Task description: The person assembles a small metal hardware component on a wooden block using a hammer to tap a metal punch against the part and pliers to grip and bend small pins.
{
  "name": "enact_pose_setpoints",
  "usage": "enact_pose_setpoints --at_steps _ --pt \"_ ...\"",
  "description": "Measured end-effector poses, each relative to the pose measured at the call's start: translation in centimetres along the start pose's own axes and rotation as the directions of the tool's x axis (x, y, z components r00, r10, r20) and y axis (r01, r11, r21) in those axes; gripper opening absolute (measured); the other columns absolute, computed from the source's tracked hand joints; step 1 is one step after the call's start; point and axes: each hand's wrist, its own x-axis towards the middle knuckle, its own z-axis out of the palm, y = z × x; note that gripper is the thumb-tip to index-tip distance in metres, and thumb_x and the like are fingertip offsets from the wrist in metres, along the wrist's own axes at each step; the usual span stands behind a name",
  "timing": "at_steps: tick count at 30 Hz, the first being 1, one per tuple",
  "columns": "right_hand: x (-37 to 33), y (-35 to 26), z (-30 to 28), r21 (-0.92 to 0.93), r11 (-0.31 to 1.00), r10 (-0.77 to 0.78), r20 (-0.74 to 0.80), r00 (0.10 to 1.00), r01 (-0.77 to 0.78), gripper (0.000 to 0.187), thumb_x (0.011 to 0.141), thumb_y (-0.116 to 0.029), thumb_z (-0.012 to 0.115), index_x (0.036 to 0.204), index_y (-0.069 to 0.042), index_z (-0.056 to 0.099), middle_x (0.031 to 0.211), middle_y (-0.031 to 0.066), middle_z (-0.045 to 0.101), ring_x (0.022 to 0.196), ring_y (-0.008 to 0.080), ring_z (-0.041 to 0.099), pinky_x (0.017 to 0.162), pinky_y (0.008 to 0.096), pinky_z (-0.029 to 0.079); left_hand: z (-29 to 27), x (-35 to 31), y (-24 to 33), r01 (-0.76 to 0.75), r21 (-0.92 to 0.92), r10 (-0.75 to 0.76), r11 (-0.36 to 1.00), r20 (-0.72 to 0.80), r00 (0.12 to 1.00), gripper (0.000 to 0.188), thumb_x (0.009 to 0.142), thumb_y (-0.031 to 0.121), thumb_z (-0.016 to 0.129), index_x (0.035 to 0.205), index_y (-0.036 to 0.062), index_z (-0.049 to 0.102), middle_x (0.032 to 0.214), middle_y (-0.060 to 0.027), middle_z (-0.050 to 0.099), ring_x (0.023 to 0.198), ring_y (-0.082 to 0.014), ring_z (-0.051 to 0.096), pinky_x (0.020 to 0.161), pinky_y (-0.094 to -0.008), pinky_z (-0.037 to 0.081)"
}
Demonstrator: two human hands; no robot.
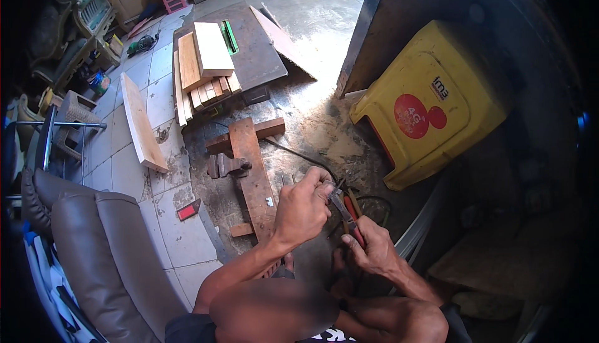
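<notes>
My right hand [376,247] is closed around the red handle of a pair of pliers [342,207], whose metal jaws point up and away from me. Close by on the left, my left hand [304,210] has its fingers pinched together right at the jaws. Whatever small thing it holds there is mostly hidden by the fingers. A low wooden bench [254,171] lies just beyond my left forearm, with a rusty metal vise [228,166] on its left side. Another red-handled part shows behind the pliers, and I cannot tell what it belongs to.
A yellow plastic stool [437,102] stands tipped at the right. Beyond the bench, a dark low table [259,49] carries stacked wooden boards [214,49]. A plank [140,124] leans on the white tiles, near a red-and-black block [188,210]. A brown padded seat [103,262] fills the lower left.
</notes>
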Motion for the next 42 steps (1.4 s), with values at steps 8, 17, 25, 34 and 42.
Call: enact_pose_setpoints --at_steps 8,17,25,34,42 --pt "0.4 -1.4 -0.2 -0.164 0.986 -0.010 -0.021 1.000 0.007 0.025 0.090 -0.012 0.073 0.086 -0.002 0.051 0.081 0.0189 0.052 0.073 0.0415 0.059 0.063 0.0505 0.048 0.8 -0.3 -1.8 -0.205 0.245 0.239 0.948 -0.116 0.964 0.006 0.100 0.003 0.060 0.104 -0.0015 0.062 0.064 -0.0129 0.066 0.057 -0.0198 0.072 0.052 -0.0329 0.053" --pt "0.8 -0.3 -1.7 0.106 0.990 0.088 0.054 0.995 -0.094 0.035 0.095 -0.028 0.074 0.087 0.000 0.054 0.079 0.0149 0.050 0.070 0.0333 0.054 0.067 0.0427 0.046 -0.5 0.8 -2.0 0.156 -0.359 -0.141 0.920 0.066 0.988 0.014 0.107 0.013 0.058 0.111 -0.0005 0.057 0.083 -0.0115 0.066 0.068 -0.0192 0.072 0.060 -0.0291 0.056" --pt "1.0 0.4 -1.3 0.195 0.976 0.085 0.063 0.994 -0.096 0.035 0.097 -0.029 0.072 0.089 0.000 0.056 0.080 0.0129 0.049 0.072 0.0284 0.053 0.069 0.0400 0.045 -1.2 0.8 -2.8 0.271 -0.519 -0.219 0.811 0.160 0.963 0.024 0.106 0.022 0.063 0.111 -0.0002 0.057 0.088 -0.0089 0.066 0.078 -0.0187 0.072 0.068 -0.0293 0.061" --pt "1.6 0.5 -0.7 0.138 0.990 -0.010 0.061 0.998 0.001 0.033 0.095 -0.028 0.074 0.090 -0.001 0.056 0.082 0.0139 0.050 0.074 0.0315 0.054 0.070 0.0411 0.046 -0.9 0.4 -3.0 0.163 -0.376 -0.169 0.912 0.017 0.986 0.017 0.105 0.016 0.064 0.106 -0.0008 0.064 0.085 -0.0050 0.068 0.074 -0.0126 0.070 0.066 -0.0262 0.058" --pt "1.6 0.5 -0.1 -0.011 1.000 -0.024 0.059 0.998 0.024 0.032 0.092 -0.019 0.076 0.084 -0.001 0.051 0.083 0.0174 0.052 0.074 0.0392 0.057 0.067 0.0465 0.048 -0.6 0.3 -2.1 0.147 -0.116 -0.156 0.982 -0.074 0.985 0.014 0.101 0.011 0.067 0.100 -0.0031 0.067 0.078 -0.0065 0.069 0.069 -0.0113 0.068 0.063 -0.0264 0.056"
